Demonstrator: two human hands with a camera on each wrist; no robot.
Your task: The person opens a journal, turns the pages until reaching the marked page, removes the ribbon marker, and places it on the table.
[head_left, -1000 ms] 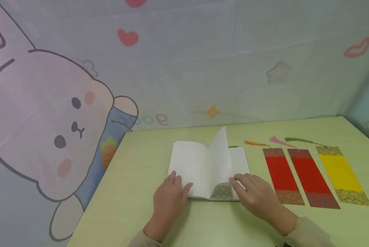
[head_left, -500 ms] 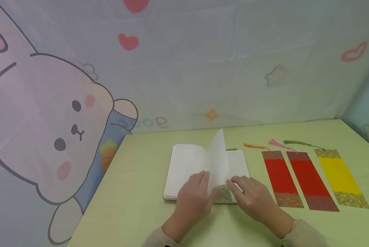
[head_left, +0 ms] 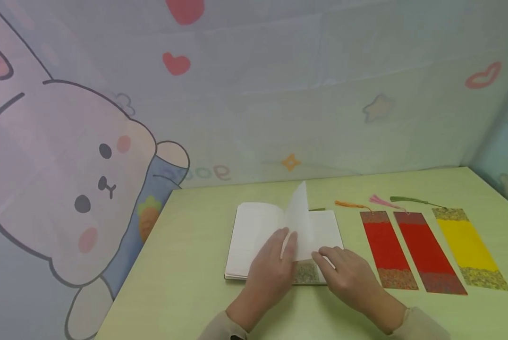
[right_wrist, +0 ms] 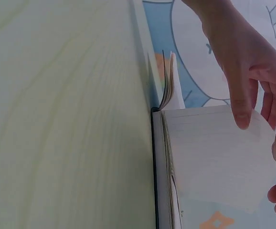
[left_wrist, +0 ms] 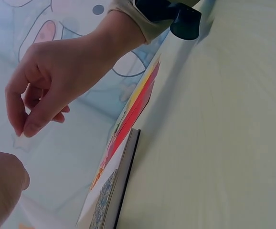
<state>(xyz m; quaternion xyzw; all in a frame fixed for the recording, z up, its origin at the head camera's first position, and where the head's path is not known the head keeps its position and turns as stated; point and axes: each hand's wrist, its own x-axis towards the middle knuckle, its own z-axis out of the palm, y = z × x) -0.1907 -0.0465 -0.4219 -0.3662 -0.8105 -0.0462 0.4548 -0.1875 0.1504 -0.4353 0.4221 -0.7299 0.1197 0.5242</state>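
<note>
An open notebook (head_left: pixel 254 217) lies on the table, with one page (head_left: pixel 298 217) standing nearly upright near its middle. My right hand (head_left: pixel 349 278) pinches that page's near corner between thumb and forefinger. My left hand (head_left: pixel 273 269) is at the page's lower part, its thumb on the right face and its fairly straight fingers on the left. In the right wrist view the left thumb (right_wrist: pixel 243 112) overlaps the page. Under the raised page, a bookmark (head_left: pixel 306 273) with a patterned end rests on the right side, mostly hidden. A bit of green tassel (head_left: pixel 317 209) sticks out behind the notebook.
Right of the notebook lie two red bookmarks, one with an orange tassel (head_left: pixel 349 204) and one with a pink tassel (head_left: pixel 383 202). Beyond them is a yellow bookmark (head_left: pixel 468 245) with a green tassel. A printed cloth (head_left: pixel 254 94) stands behind the table (head_left: pixel 194 245).
My left hand has moved right, from the left page to the raised page, and its fingers have come up along it. The right hand keeps its pinch on the corner.
</note>
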